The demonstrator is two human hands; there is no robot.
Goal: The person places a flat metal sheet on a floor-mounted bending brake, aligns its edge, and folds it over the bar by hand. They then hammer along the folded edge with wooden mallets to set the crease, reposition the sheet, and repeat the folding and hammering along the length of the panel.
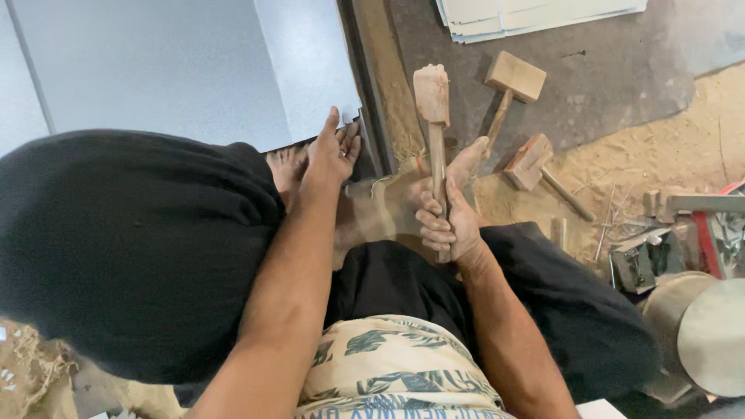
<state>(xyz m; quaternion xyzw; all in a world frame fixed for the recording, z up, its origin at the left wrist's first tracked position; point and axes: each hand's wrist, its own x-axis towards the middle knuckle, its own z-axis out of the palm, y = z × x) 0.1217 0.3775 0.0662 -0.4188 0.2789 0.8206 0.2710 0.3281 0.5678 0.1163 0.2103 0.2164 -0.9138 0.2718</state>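
My right hand is shut on the handle of a wooden mallet, whose worn head points away from me above my bare foot. My left hand rests flat, fingers together, on the near corner of a large grey metal sheet. My other foot lies just left of that hand, at the sheet's edge. I sit on the floor in dark trousers, knees spread wide.
Two more wooden mallets lie on the dusty floor beyond my right foot. A stack of pale sheets lies at the top. Metal tools and scraps and a round metal disc sit at right.
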